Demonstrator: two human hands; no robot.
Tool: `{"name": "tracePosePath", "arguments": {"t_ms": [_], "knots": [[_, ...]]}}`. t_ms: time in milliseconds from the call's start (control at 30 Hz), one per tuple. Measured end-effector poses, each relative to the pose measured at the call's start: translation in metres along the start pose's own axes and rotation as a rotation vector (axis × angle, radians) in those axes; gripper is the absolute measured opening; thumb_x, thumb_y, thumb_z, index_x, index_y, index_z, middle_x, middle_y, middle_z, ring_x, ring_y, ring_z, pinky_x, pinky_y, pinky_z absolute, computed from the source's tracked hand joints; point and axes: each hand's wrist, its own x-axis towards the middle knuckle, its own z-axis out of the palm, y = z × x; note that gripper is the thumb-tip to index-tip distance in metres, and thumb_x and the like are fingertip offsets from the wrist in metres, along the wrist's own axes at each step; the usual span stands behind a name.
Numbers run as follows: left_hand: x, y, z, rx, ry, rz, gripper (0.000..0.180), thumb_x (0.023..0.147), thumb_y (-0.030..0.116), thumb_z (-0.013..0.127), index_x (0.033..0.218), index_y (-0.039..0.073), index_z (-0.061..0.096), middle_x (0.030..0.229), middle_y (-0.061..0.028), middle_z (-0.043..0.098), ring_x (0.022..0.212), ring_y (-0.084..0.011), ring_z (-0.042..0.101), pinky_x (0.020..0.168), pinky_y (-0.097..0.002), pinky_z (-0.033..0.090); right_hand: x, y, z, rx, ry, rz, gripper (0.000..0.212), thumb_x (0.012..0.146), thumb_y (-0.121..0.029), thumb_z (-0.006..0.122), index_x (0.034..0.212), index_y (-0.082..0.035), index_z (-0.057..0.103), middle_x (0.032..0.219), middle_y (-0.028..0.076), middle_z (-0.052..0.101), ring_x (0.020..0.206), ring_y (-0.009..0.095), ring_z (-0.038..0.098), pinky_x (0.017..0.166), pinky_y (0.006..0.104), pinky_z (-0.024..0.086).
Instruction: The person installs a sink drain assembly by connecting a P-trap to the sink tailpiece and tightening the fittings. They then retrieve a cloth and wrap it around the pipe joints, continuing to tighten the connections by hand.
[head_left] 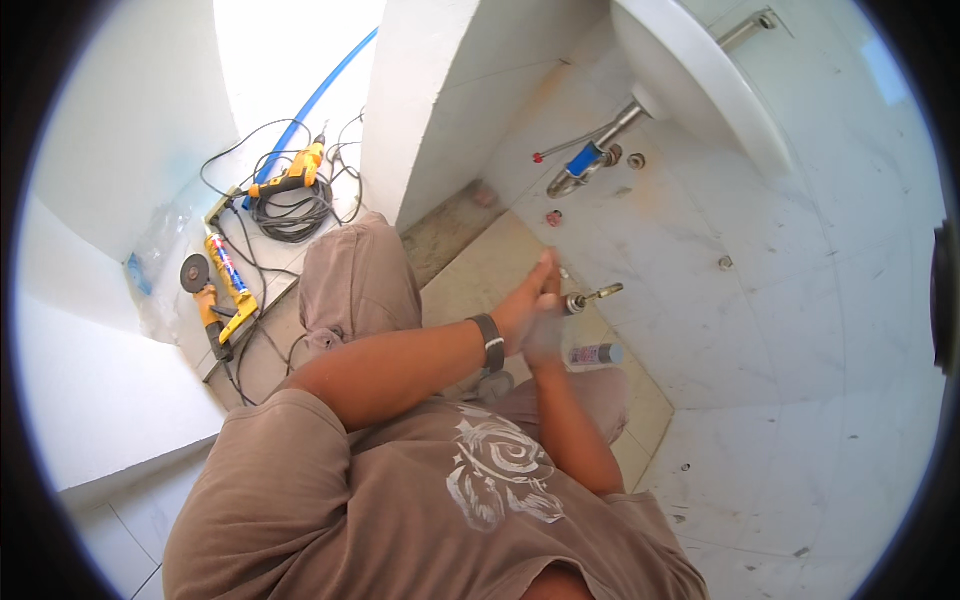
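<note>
My two hands meet in front of my lap, close to the tiled wall. My left hand (518,312), with a dark band on its wrist, reaches across from the left; its fingers are together, pointing away from me. A small white bit shows beside its fingertips, too small to name. My right hand (543,343) is beneath and against it, partly blurred. Out of the right hand's grip sticks a metal angle valve (576,303) with a lever handle pointing right. What lies between the palms is hidden. A small grey-capped bottle (592,354) lies just right of my right hand.
A white washbasin (690,75) overhangs at upper right, its metal drain trap (575,172) below. Pipe outlets (725,263) dot the wall. On the left lie a yellow drill (292,172), a coiled cable (290,215), an angle grinder (205,300), a caulking gun (235,285) and a blue pipe (325,88).
</note>
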Motion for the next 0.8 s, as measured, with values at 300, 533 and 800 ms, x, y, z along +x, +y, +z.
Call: {"name": "tracePosePath", "arguments": {"t_ms": [300,533,800], "knots": [[-0.099,0.102,-0.039,0.086,-0.534,-0.050,0.072,0.105,0.055,0.046,0.149,-0.002,0.042,0.131,-0.0213,0.064,0.123,-0.0298,0.062,0.108,-0.0447,0.044,0.018,0.085,-0.092,-0.342,0.005,0.616,0.064,0.098,-0.033,0.069,0.148,0.002,0.048,0.132,0.021,0.061,0.114,0.029,0.065,0.091,0.0378,0.053],[-0.200,0.174,-0.138,0.479,0.445,0.387,0.055,0.104,0.037,0.056,0.141,-0.004,0.050,0.123,-0.0167,0.067,0.114,-0.0250,0.065,0.102,-0.0410,0.049,0.001,0.092,-0.100,-0.110,-0.103,0.865,0.068,0.093,-0.037,0.073,0.146,-0.001,0.051,0.122,0.013,0.067,0.095,0.021,0.069,0.078,0.0330,0.054],[-0.152,0.183,-0.110,0.598,0.280,0.408,0.055,0.102,0.032,0.058,0.141,-0.006,0.050,0.121,-0.0172,0.067,0.109,-0.0253,0.066,0.099,-0.0396,0.051,0.022,0.084,-0.094,-0.357,-0.523,0.640,0.070,0.089,-0.040,0.073,0.141,0.001,0.054,0.130,0.025,0.065,0.114,0.034,0.066,0.094,0.0393,0.054]]}}
